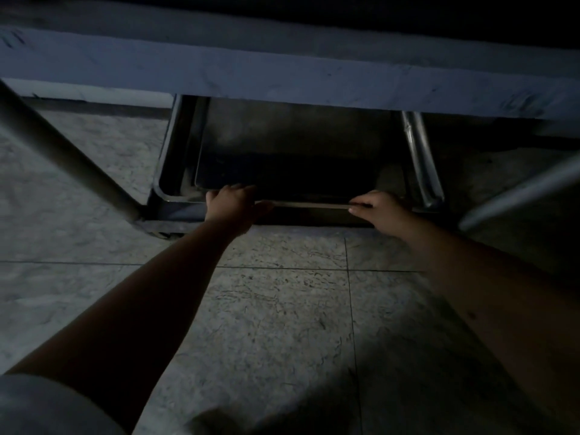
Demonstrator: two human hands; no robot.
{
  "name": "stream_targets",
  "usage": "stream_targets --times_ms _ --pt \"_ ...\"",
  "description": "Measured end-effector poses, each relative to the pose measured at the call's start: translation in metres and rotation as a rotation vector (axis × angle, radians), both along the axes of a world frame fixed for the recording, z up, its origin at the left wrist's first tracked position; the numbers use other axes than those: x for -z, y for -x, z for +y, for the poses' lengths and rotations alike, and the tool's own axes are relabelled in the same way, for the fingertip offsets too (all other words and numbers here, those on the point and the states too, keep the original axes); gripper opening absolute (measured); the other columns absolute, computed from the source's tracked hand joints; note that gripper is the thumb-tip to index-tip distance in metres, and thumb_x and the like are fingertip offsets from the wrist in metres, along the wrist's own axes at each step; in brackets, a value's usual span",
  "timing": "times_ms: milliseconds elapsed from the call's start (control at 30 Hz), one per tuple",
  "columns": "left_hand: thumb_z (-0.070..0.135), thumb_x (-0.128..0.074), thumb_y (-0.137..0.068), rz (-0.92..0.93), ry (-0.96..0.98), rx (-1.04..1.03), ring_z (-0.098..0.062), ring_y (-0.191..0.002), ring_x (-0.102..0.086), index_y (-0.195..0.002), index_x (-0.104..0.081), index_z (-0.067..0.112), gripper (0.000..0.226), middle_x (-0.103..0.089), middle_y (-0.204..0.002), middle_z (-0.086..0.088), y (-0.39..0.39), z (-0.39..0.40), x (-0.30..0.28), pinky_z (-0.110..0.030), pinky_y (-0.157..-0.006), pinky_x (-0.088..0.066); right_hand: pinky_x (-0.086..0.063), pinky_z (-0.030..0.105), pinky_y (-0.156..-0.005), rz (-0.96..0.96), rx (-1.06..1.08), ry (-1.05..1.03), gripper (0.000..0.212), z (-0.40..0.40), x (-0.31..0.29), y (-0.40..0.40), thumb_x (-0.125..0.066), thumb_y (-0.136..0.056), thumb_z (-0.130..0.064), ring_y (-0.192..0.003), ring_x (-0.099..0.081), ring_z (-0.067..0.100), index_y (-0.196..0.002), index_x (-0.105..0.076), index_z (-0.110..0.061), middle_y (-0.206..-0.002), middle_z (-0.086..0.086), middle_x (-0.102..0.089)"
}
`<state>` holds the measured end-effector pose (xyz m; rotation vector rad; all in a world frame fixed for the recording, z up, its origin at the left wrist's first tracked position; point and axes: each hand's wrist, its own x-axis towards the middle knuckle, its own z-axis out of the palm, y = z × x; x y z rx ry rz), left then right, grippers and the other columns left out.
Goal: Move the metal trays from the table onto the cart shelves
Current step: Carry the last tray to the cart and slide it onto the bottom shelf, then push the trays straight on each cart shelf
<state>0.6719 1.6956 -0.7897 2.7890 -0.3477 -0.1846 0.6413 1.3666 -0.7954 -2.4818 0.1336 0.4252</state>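
A dark metal tray [282,158] lies flat on the cart's bottom shelf [175,171], low near the floor. Its near rim shows as a thin pale strip between my hands. My left hand [230,204] grips the near rim at its left end, fingers curled over the edge. My right hand [378,207] grips the same rim at its right end. Both arms reach forward and down. The far part of the tray is hidden under the cart's upper shelf [282,73]. The scene is very dim.
The cart's upper shelf edge spans the view above the tray. Shiny upright posts [422,158] flank the bottom shelf. A grey slanted tube [72,155] crosses at the left, another [518,196] at the right. Speckled floor tiles [282,324] lie below my arms.
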Motion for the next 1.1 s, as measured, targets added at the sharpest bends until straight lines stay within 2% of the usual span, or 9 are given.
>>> stream_targets --times_ms 167,267,367,433,533,633,733,867,1100 --pt "0.061 -0.051 -0.092 0.011 -0.028 -0.022 -0.029 -0.114 -0.055 -0.114 -0.065 0.027 0.043 -0.066 -0.118 -0.005 0.002 -0.002 -0.003 -0.043 -0.092 -0.030 -0.046 0.043 -0.094 -0.152 0.017 0.074 0.034 0.004 0.008 0.010 -0.058 -0.087 -0.045 -0.106 -0.056 0.021 -0.113 -0.067 -0.025 -0.108 -0.001 -0.063" --pt "0.061 -0.049 -0.092 0.013 -0.046 -0.056 -0.029 -0.132 -0.043 -0.133 -0.056 0.029 0.053 -0.055 -0.137 -0.008 0.012 -0.007 -0.006 -0.047 -0.102 -0.026 -0.035 0.050 -0.103 -0.139 0.025 0.191 0.043 0.007 0.002 0.011 -0.055 -0.086 -0.053 -0.126 -0.045 0.025 -0.121 -0.062 -0.030 -0.128 -0.003 -0.058" --pt "0.075 -0.041 -0.086 0.055 -0.036 -0.046 -0.029 -0.152 -0.009 -0.155 -0.022 0.032 0.083 -0.018 -0.165 -0.009 0.035 -0.012 -0.019 -0.059 -0.114 -0.016 -0.017 0.057 -0.107 -0.082 0.063 0.458 0.075 0.020 -0.015 0.028 -0.048 -0.076 -0.072 -0.145 -0.013 0.023 -0.142 -0.033 -0.039 -0.158 -0.005 -0.023" --pt "0.087 -0.029 -0.079 0.101 -0.090 -0.025 -0.029 -0.153 0.006 -0.157 -0.006 0.037 0.095 0.002 -0.168 -0.006 0.059 -0.016 -0.036 -0.062 -0.116 -0.009 -0.013 0.060 -0.108 -0.008 0.038 0.471 0.097 0.033 -0.037 0.053 -0.042 -0.067 -0.084 -0.147 0.002 0.023 -0.147 -0.013 -0.039 -0.161 -0.005 0.000" --pt "0.097 -0.012 -0.070 0.144 -0.188 0.034 -0.027 -0.150 0.019 -0.154 0.009 0.042 0.102 0.020 -0.164 -0.002 0.099 -0.019 -0.086 -0.064 -0.115 -0.002 -0.011 0.060 -0.109 0.037 -0.045 0.484 0.112 0.048 -0.089 0.097 -0.033 -0.056 -0.092 -0.146 0.011 0.023 -0.148 -0.001 -0.037 -0.160 -0.004 0.015" --pt "0.098 -0.004 -0.066 0.174 -0.248 0.065 -0.026 -0.146 0.028 -0.151 0.019 0.044 0.104 0.030 -0.160 -0.002 0.138 -0.014 -0.168 -0.064 -0.115 0.001 -0.009 0.059 -0.111 0.068 -0.078 0.515 0.116 0.061 -0.170 0.141 -0.025 -0.053 -0.096 -0.146 0.014 0.022 -0.148 0.003 -0.036 -0.159 -0.003 0.019" --pt "0.098 0.003 -0.064 0.204 -0.270 0.072 -0.029 -0.145 0.032 -0.144 0.032 0.043 0.101 0.035 -0.159 -0.004 0.172 -0.008 -0.280 -0.063 -0.115 0.006 -0.003 0.058 -0.113 0.086 -0.101 0.491 0.113 0.067 -0.275 0.179 -0.017 -0.056 -0.098 -0.143 0.026 0.021 -0.146 0.017 -0.038 -0.155 -0.002 0.032" --pt "0.097 0.004 -0.064 0.208 -0.287 0.054 -0.029 -0.145 0.033 -0.146 0.031 0.040 0.104 0.038 -0.158 -0.004 0.210 -0.015 -0.451 -0.062 -0.117 0.005 0.005 0.054 -0.113 0.050 -0.126 0.463 0.111 0.068 -0.439 0.216 -0.008 -0.056 -0.099 -0.139 0.032 0.019 -0.144 0.021 -0.038 -0.148 -0.005 0.043" --pt "0.098 0.004 -0.060 -0.043 -0.279 -0.025 -0.024 -0.146 0.027 -0.148 0.025 0.040 0.108 0.029 -0.159 0.000 0.237 -0.026 -0.714 -0.059 -0.119 -0.002 0.013 0.049 -0.108 -0.145 -0.100 0.415 0.114 0.071 -0.706 0.236 -0.014 -0.052 -0.100 -0.138 0.033 0.014 -0.144 0.019 -0.042 -0.143 -0.011 0.048"
